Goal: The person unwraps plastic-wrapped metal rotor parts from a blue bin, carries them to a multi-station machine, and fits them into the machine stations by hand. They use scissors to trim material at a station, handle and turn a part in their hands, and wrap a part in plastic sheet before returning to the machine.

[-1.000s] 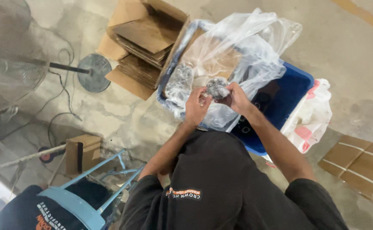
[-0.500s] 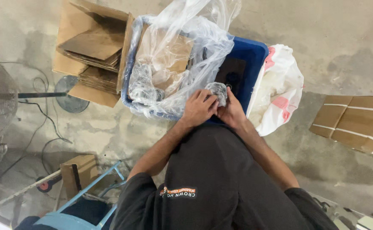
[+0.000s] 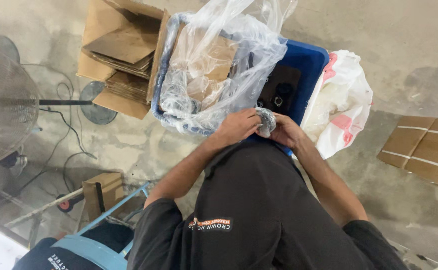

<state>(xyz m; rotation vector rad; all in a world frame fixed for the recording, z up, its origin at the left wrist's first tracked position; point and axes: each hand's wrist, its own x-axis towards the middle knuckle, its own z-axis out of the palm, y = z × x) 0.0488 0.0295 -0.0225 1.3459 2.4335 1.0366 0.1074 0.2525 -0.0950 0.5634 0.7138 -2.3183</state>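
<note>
**Both hands close on a small wrapped bundle over a blue crate**

We look down past a black shirt (image 3: 259,220) at our two hands, which meet just in front of our body. Our left hand (image 3: 238,126) and our right hand (image 3: 285,132) both curl around a small, roundish grey bundle (image 3: 266,120) wrapped in what looks like clear film; the fingers are bent in close on it from either side, and the bundle shows between them. What lies inside the wrapping we cannot tell.

The bundle sits at the near edge of a blue plastic crate (image 3: 309,60) that stands on the concrete floor (image 3: 409,50). Most of the crate is filled by a large clear plastic bag (image 3: 229,55), crumpled and open at the top, with pieces of brown cardboard showing through it. In the uncovered dark part of the crate, just beyond our hands, lie a few small metal rings (image 3: 278,101).

Touching the crate's right side is a white plastic bag with red markings (image 3: 341,100). To the crate's left stands an open cardboard box (image 3: 121,55) stacked with flat cardboard sheets. Farther left is a pedestal fan (image 3: 4,105) with its round base (image 3: 98,102) and trailing cables on the floor. A flattened cardboard piece (image 3: 426,147) lies well apart at right. Near our left elbow are a light blue frame (image 3: 104,220) and a small cardboard box (image 3: 104,192).
</note>
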